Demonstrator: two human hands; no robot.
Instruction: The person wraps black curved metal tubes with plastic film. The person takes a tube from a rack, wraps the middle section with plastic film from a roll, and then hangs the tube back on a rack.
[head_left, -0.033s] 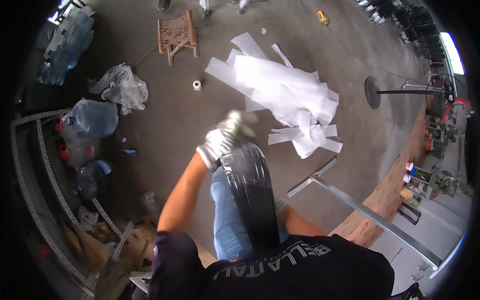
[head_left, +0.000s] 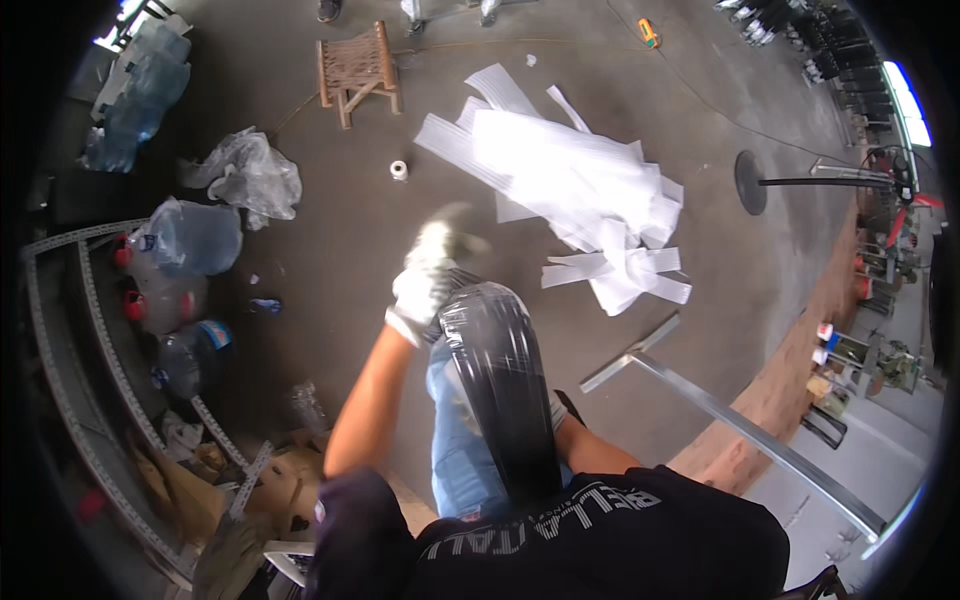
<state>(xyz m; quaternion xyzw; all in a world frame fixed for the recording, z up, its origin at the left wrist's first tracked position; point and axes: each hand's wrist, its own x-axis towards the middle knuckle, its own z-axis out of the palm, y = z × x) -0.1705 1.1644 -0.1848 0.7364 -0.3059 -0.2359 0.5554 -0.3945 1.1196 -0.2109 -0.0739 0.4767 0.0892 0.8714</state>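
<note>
Left hand [head_left: 425,280] and right hand [head_left: 557,408] (grips unclear) flank the wrapped bundle [head_left: 495,370]; translucent jugs [head_left: 198,238], contents indistinct, lie leftward.

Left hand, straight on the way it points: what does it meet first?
In the picture, probably the near-left edge of the white sheets. But the left hand is blurred and seems raised above the floor they lie on, so it may pass over them; depth is unclear.
</note>
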